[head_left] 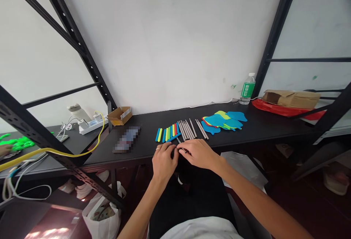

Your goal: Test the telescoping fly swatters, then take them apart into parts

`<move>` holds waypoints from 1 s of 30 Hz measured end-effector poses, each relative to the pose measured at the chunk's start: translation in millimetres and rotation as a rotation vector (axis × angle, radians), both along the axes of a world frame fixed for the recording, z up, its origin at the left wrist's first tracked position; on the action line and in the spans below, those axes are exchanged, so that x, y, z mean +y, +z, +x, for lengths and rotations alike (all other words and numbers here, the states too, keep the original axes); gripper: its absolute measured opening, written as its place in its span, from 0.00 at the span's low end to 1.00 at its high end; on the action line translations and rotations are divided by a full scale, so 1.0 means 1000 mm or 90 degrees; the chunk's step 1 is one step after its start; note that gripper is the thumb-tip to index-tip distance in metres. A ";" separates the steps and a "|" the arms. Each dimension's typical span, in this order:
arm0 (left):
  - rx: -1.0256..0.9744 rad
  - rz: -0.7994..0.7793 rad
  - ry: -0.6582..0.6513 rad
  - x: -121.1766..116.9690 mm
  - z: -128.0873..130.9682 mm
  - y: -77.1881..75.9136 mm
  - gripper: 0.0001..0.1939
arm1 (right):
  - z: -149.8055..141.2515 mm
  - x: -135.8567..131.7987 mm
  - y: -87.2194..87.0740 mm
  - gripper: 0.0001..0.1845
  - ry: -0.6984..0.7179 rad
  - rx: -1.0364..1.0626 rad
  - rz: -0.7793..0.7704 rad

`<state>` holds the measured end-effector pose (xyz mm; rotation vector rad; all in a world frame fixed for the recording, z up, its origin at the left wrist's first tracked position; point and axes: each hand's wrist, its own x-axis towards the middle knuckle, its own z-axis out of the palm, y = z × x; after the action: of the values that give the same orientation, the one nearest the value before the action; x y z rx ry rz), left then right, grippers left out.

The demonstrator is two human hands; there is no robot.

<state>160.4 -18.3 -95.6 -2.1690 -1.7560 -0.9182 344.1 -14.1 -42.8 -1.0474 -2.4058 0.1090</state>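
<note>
The left hand [164, 162] and the right hand [196, 154] are close together above the edge of the black table [263, 124], and their fingers are curled narrow. Between the fingertips there is perhaps a thin dark rod [182, 151], but the fingers hide most of it, so I cannot tell which hand really holds it. Just ahead of the fingers lie short foam tubes [168, 133] in blue, green, yellow and red, side by side in a neat row. To the right of these, also ahead of the fingers, are straight grey rods [186, 128], laid in a loose fan. Further right from the fingers, flat blue and green plastic shapes [222, 121] with a cut outline are stacked, and one has a mesh surface. Many pieces stay laid out and apart from each other; only the small piece is at the fingers.
</note>
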 end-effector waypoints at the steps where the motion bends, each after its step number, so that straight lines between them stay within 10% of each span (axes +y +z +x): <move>1: 0.004 0.015 0.012 0.002 -0.004 0.000 0.16 | 0.000 0.000 0.000 0.13 -0.001 -0.001 -0.002; 17: 0.021 0.043 0.009 0.016 -0.027 -0.013 0.20 | 0.006 0.005 0.000 0.15 0.004 0.023 -0.016; 30: -0.033 0.049 -0.022 0.016 -0.030 -0.015 0.16 | 0.039 0.032 0.006 0.23 -0.081 0.289 -0.102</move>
<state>130.5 -1.9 -110.4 -2.1520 -1.6817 -1.0407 383.3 17.9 -36.8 -1.1069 -1.9416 0.4508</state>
